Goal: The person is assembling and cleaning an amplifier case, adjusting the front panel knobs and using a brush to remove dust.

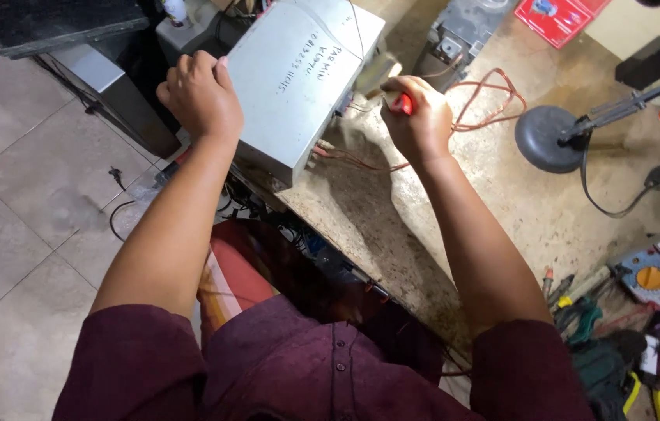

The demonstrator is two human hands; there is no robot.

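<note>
A grey metal case [299, 74] with handwriting on its top lies on the speckled workbench [392, 226], hanging over the bench's left edge. My left hand [201, 93] grips the case's left edge. My right hand [419, 117] is shut on a red-handled tool [401, 103], whose tip is blurred at the case's right side. Thin red wires [493, 97] trail out from the case, under and beyond my right hand.
A desk lamp with a round grey base [546, 139] and black cord stands at right. A multimeter [648, 277], pliers and other tools crowd the lower right. A red package [556, 17] lies at the far top. Equipment boxes [111, 86] and tiled floor lie left.
</note>
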